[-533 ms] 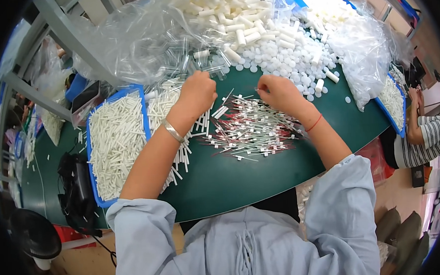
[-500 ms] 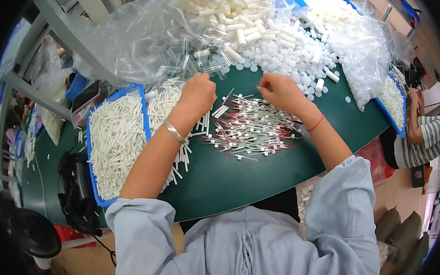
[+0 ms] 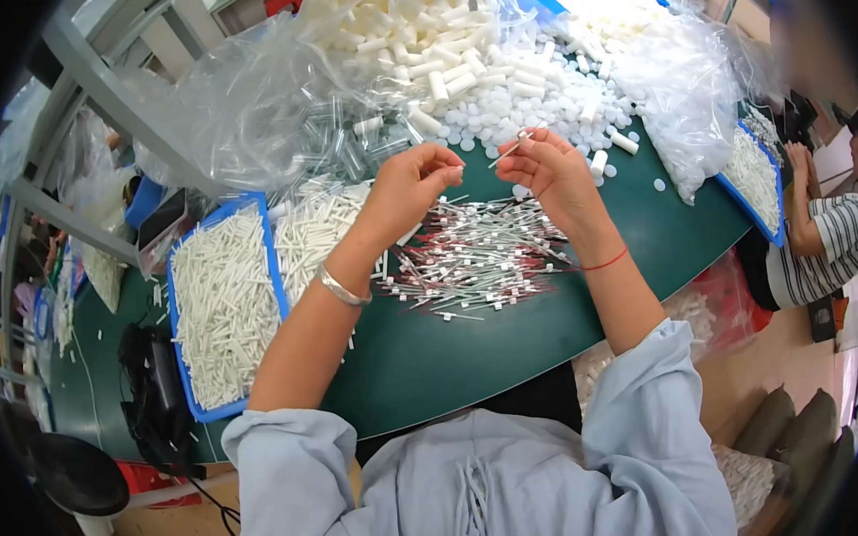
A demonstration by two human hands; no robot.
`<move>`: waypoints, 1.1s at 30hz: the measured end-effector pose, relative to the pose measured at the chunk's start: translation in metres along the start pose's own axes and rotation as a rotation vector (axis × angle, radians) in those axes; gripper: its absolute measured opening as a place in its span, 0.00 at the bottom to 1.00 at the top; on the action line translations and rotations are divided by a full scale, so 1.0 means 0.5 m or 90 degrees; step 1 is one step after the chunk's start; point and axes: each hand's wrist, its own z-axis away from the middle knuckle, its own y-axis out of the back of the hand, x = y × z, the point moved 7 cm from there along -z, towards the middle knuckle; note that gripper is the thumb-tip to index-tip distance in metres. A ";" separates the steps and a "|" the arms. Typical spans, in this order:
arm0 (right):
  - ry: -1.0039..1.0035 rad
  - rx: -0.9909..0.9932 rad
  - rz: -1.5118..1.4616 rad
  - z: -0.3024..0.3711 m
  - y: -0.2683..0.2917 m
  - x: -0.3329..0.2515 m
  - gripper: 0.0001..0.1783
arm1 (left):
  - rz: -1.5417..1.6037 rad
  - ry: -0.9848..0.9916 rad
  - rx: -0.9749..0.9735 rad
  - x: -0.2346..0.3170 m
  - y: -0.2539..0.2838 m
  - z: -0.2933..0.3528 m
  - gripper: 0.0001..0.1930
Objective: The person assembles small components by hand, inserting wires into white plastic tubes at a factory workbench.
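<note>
My right hand (image 3: 552,172) pinches a thin stick with a small white piece on it (image 3: 512,151), held up above the table. To its left, a little apart, my left hand (image 3: 415,186) has thumb and forefinger pressed together; whatever is between them is too small to make out. Below both hands lies a loose pile of thin sticks with small white pieces and dark red parts (image 3: 477,256). Beside my left wrist, short white tubes (image 3: 315,221) are heaped on the green table (image 3: 395,367).
A blue tray (image 3: 279,266) of white tubes stands at the left. Farther back are clear plastic bags (image 3: 236,94), clear tubes (image 3: 350,156), thick white cylinders (image 3: 439,83) and translucent discs (image 3: 547,106). Another blue tray (image 3: 778,225) and a person in a striped shirt (image 3: 835,247) are at the right.
My right hand has turned palm-up and raised the stick into view. My left hand has moved from beside the white tubes toward the right hand. The whole view has shifted slightly.
</note>
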 end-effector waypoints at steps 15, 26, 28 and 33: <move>0.058 -0.029 -0.005 0.018 0.011 -0.035 0.08 | 0.243 0.086 -0.015 0.021 -0.097 -0.006 0.08; 0.054 -0.033 0.001 0.014 0.016 -0.030 0.07 | 0.334 0.091 -0.001 0.007 -0.110 0.000 0.10; 0.058 -0.026 0.045 0.014 0.011 -0.030 0.07 | 0.332 0.102 0.015 -0.002 -0.107 0.000 0.11; 0.113 0.005 0.270 0.024 0.010 -0.025 0.08 | 0.291 0.096 0.056 -0.006 -0.105 -0.002 0.09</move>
